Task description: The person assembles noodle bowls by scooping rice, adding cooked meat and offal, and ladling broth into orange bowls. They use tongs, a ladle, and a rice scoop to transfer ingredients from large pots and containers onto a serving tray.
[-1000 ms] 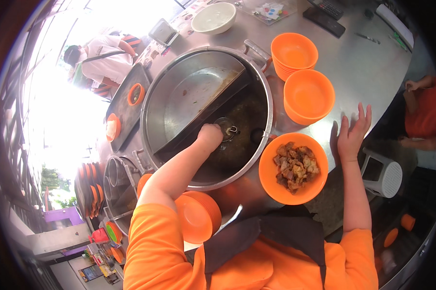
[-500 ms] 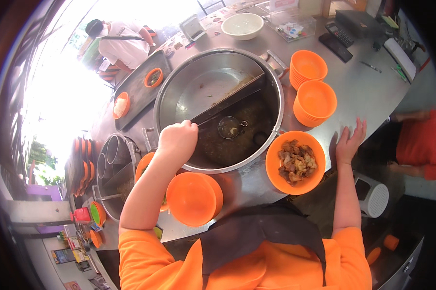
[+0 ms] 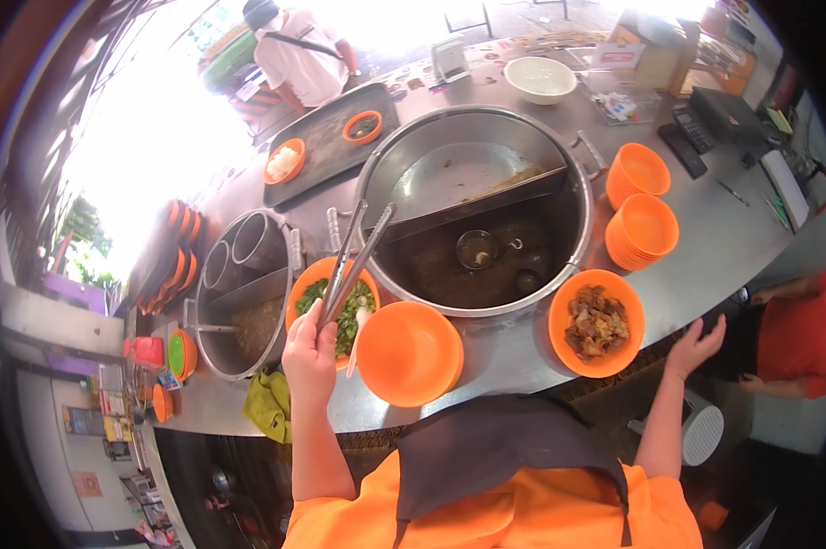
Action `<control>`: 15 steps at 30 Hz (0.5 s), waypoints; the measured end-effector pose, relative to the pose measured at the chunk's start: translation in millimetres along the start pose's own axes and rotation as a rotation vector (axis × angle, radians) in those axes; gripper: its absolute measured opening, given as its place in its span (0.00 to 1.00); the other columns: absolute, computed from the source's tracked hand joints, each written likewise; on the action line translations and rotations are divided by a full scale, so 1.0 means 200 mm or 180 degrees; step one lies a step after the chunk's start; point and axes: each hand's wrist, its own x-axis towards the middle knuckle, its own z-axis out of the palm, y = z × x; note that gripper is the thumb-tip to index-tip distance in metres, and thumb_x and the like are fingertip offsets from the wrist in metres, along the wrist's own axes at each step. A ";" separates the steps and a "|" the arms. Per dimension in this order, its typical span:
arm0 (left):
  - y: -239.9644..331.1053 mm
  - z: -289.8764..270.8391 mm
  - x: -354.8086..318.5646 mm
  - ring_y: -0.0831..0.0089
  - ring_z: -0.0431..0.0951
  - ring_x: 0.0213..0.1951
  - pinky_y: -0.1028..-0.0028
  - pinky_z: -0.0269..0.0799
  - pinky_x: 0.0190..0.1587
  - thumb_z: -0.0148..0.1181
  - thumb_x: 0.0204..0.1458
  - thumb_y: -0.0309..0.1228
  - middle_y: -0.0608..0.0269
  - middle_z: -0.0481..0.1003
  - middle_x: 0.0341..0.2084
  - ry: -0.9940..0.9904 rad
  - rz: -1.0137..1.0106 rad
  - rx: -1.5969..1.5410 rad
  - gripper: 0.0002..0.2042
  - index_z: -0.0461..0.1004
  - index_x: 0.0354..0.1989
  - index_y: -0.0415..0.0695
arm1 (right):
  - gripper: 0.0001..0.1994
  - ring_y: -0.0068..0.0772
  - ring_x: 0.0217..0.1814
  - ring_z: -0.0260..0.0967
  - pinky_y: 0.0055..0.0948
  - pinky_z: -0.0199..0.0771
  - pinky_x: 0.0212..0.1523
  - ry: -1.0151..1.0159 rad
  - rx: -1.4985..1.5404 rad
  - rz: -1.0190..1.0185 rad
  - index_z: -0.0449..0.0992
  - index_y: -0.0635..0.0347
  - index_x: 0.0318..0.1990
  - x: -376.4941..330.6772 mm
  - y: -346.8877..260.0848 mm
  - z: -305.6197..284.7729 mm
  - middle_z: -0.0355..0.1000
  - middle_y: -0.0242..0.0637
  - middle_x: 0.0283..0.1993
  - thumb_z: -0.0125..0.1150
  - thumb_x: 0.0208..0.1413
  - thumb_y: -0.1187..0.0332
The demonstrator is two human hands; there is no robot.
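Note:
My left hand (image 3: 310,361) is closed around metal tongs (image 3: 361,249), whose arms point up and away. Under the tongs is an orange bowl of chopped greens (image 3: 348,323), with a white spoon (image 3: 359,331) lying in it. Right beside that stands a stack of orange bowls (image 3: 408,352); the top one holds nothing. Off the counter's front edge, my right hand (image 3: 695,348) hangs open with its fingers apart. Nearest to it is an orange bowl of cut brown meat (image 3: 598,326). A large divided steel pot (image 3: 477,306) with dark broth spans the middle.
Two stacks of orange bowls (image 3: 642,229) stand right of the pot. At left are a smaller divided pot (image 3: 239,375) and a yellow-green cloth (image 3: 268,407). A dark tray (image 3: 326,151) carries two small bowls. One person (image 3: 303,59) stands beyond the counter; another in red (image 3: 802,339) is at right.
My left hand has drawn back from the pot's divider toward the greens bowl, and the tongs now show in it. My right hand remains open, lower beside the counter. The view has shifted.

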 end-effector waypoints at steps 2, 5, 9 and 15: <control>-0.02 -0.01 -0.09 0.62 0.79 0.40 0.67 0.74 0.43 0.59 0.56 0.27 0.52 0.77 0.41 0.0119 -0.0163 -0.0212 0.18 0.73 0.56 0.39 | 0.27 0.52 0.68 0.56 0.43 0.55 0.67 0.0080 0.0258 0.0653 0.60 0.72 0.64 -0.08 0.13 -0.05 0.58 0.57 0.66 0.56 0.61 0.68; -0.01 0.04 -0.17 0.63 0.79 0.40 0.68 0.74 0.43 0.59 0.56 0.26 0.53 0.77 0.41 0.0286 -0.0007 -0.0418 0.18 0.73 0.56 0.40 | 0.31 0.49 0.68 0.57 0.39 0.56 0.67 -0.0217 0.0126 0.2193 0.54 0.72 0.67 -0.35 0.39 -0.11 0.55 0.54 0.69 0.57 0.60 0.67; 0.05 0.14 -0.25 0.62 0.79 0.40 0.68 0.75 0.43 0.59 0.56 0.26 0.53 0.76 0.43 -0.0085 -0.0226 -0.0700 0.21 0.71 0.59 0.41 | 0.31 0.44 0.71 0.51 0.47 0.54 0.67 -0.1437 0.0734 0.4467 0.55 0.58 0.70 -0.92 0.59 -0.24 0.55 0.44 0.71 0.53 0.61 0.59; 0.03 0.26 -0.25 0.57 0.78 0.43 0.66 0.75 0.44 0.58 0.56 0.28 0.52 0.76 0.44 -0.0194 0.0379 -0.0230 0.21 0.69 0.59 0.38 | 0.26 0.42 0.72 0.53 0.41 0.61 0.63 -0.4641 0.0371 0.4145 0.62 0.54 0.66 -1.32 0.31 -0.37 0.59 0.43 0.69 0.51 0.62 0.58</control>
